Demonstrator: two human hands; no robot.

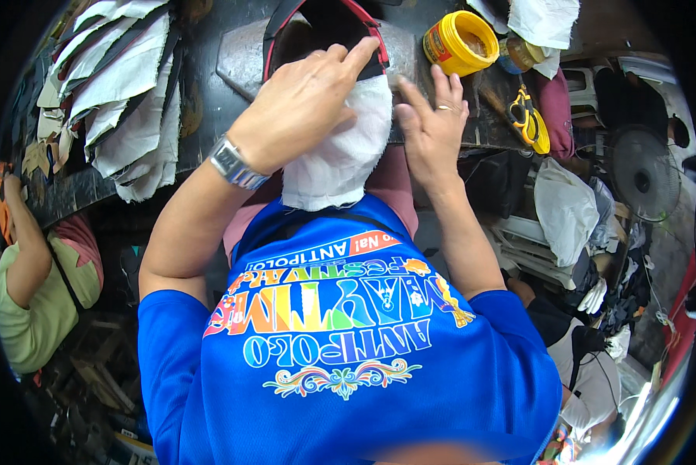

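Note:
A black piece with red edging [384, 53] lies at the table's far edge, with a white cloth panel [328, 174] hanging from it over the near edge toward my lap. Across this piece reaches my left hand [309, 101], its fingers stretched out and the fingertips at the red edging on the right side. The hand covers part of the join between black and white. My right hand [434, 128] is just right of the white cloth, palm down, fingers spread and holding nothing. Its fingertips rest on or just above the tabletop; I cannot tell which.
An open yellow tub [460, 45] of brownish paste stands beyond my right hand, beside a small jar [516, 56]. Yellow-handled scissors [527, 120] lie at the right edge. Layered white and dark cloth pieces [127, 85] overhang on the left. Other people [42, 291] sit on both sides.

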